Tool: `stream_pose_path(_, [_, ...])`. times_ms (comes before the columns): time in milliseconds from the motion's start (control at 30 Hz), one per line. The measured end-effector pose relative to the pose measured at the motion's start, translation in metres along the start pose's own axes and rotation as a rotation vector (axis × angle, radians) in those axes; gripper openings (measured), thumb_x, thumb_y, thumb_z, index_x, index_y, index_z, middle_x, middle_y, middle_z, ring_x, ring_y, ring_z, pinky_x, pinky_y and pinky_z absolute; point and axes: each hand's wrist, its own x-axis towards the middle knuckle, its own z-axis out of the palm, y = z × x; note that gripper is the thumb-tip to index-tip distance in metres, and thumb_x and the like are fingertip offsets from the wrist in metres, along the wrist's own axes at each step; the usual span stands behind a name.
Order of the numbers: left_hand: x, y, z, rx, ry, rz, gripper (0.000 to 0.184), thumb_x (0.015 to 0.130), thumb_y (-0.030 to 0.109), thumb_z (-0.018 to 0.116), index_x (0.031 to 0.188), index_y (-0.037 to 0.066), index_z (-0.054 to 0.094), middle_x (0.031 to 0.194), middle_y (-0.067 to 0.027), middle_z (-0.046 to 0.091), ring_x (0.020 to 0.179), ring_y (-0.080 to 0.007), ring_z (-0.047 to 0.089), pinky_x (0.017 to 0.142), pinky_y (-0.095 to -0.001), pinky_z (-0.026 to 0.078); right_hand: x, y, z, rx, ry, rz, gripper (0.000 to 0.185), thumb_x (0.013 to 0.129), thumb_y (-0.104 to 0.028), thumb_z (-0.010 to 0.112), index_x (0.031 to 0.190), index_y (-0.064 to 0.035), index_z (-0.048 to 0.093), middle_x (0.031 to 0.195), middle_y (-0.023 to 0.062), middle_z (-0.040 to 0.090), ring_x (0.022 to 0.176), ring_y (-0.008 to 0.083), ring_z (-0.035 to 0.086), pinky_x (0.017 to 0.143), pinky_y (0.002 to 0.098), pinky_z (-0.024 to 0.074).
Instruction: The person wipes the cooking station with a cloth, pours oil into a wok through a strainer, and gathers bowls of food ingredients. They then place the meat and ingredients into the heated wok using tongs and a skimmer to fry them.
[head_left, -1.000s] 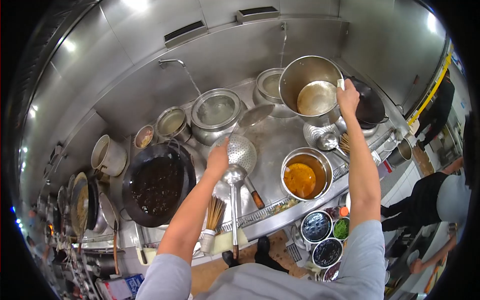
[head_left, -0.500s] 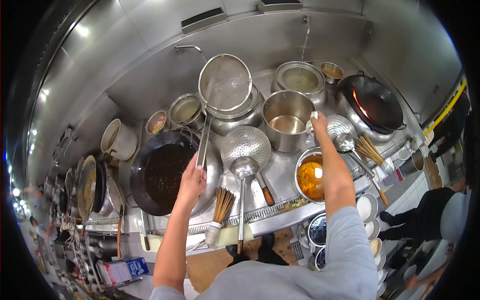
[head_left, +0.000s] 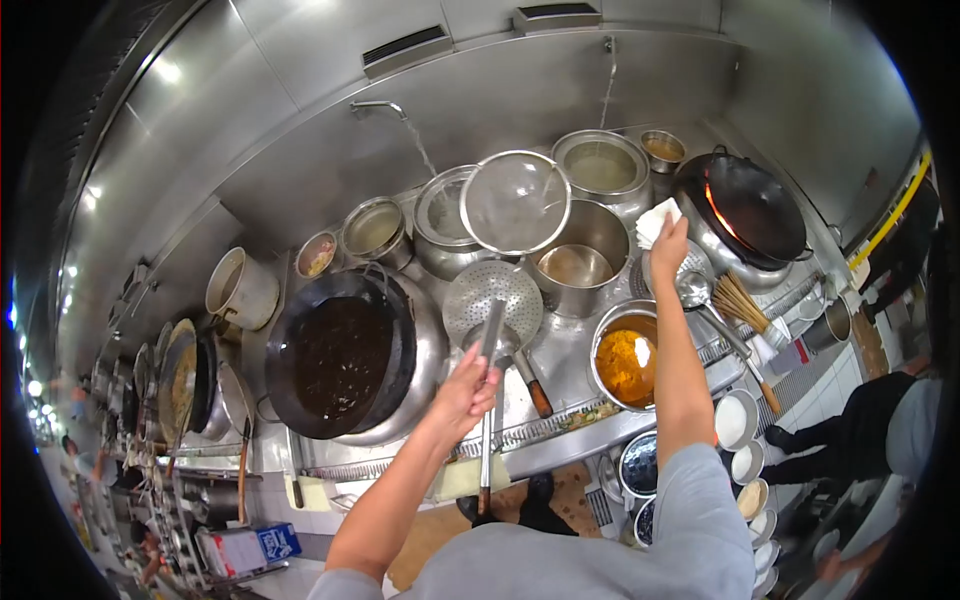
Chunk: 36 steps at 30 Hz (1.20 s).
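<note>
My left hand (head_left: 468,392) is closed around the handle of a round fine-mesh strainer (head_left: 514,203). The mesh is up over the left rim of a deep steel pot (head_left: 612,245), which has a little liquid at the bottom. A folded white cloth (head_left: 656,222) is pinched in my right hand (head_left: 668,250), just right of that pot and apart from it. Below my left hand runs the long handle of a ladle (head_left: 486,455), its bowl partly hidden by the strainer handle. A perforated skimmer (head_left: 468,300) lies beneath. Near my right forearm stands a pot of orange oil (head_left: 625,362).
A wok of dark liquid (head_left: 335,355) sits at left, another wok (head_left: 760,210) with flame beside it at right. Water runs from a tap (head_left: 380,104) into a lidless pot (head_left: 445,210). A bamboo brush (head_left: 740,300) and seasoning bowls (head_left: 735,415) are at right; another person (head_left: 850,440) stands beyond.
My left hand has swung the strainer right, from over the tap-side pot to the deep pot's rim. My right hand, with the cloth, has left that rim and moved right.
</note>
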Motion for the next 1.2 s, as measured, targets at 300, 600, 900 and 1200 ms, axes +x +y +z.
stream_pose_path(300, [0.119, -0.116, 0.02, 0.011, -0.086, -0.002, 0.053, 0.102, 0.027, 0.039, 0.147, 0.021, 0.013, 0.099, -0.0104, 0.057, 0.062, -0.0132, 0.051, 0.049, -0.0236, 0.045, -0.116, -0.028, -0.164, 0.726, -0.13, 0.201, 0.027, 0.1, -0.025, 0.045, 0.109, 0.0003, 0.052, 0.091, 0.0044, 0.056, 0.081, 0.0093, 0.052, 0.072, 0.0248, 0.0449])
stream_pose_path(600, [-0.03, -0.092, -0.058, 0.536, -0.143, 0.023, 0.061, 0.095, 0.026, 0.051, 0.147, 0.014, 0.02, 0.13, -0.0164, 0.047, 0.102, -0.0238, 0.059, 0.084, -0.0373, 0.052, -0.282, 0.007, -0.233, 0.515, -0.293, 0.389, 0.026, 0.099, -0.021, 0.047, 0.104, 0.0032, 0.053, 0.092, 0.0052, 0.055, 0.083, 0.0123, 0.05, 0.075, 0.0267, 0.0439])
stream_pose_path(900, [-0.305, 0.055, -0.307, 1.495, 1.117, 1.225, 0.05, 0.071, 0.003, 0.066, 0.119, 0.006, 0.055, 0.112, -0.017, 0.052, 0.105, -0.0358, 0.049, 0.095, -0.0444, 0.039, -0.417, -0.035, -0.229, 0.486, -0.481, 0.315, 0.042, 0.099, -0.031, 0.046, 0.115, 0.0079, 0.052, 0.103, 0.0129, 0.059, 0.087, 0.0183, 0.054, 0.08, 0.0304, 0.0455])
stream_pose_path(1200, [-0.555, 0.097, -0.744, 1.511, 1.823, 0.203, 0.072, 0.072, 0.039, 0.071, 0.128, -0.001, 0.051, 0.128, -0.024, 0.051, 0.121, -0.0364, 0.047, 0.103, -0.0445, 0.036, -0.541, -0.061, -0.232, 0.352, -0.334, 0.071, 0.032, 0.097, -0.026, 0.051, 0.086, 0.0033, 0.054, 0.075, 0.0051, 0.051, 0.067, 0.0146, 0.045, 0.064, 0.0317, 0.042])
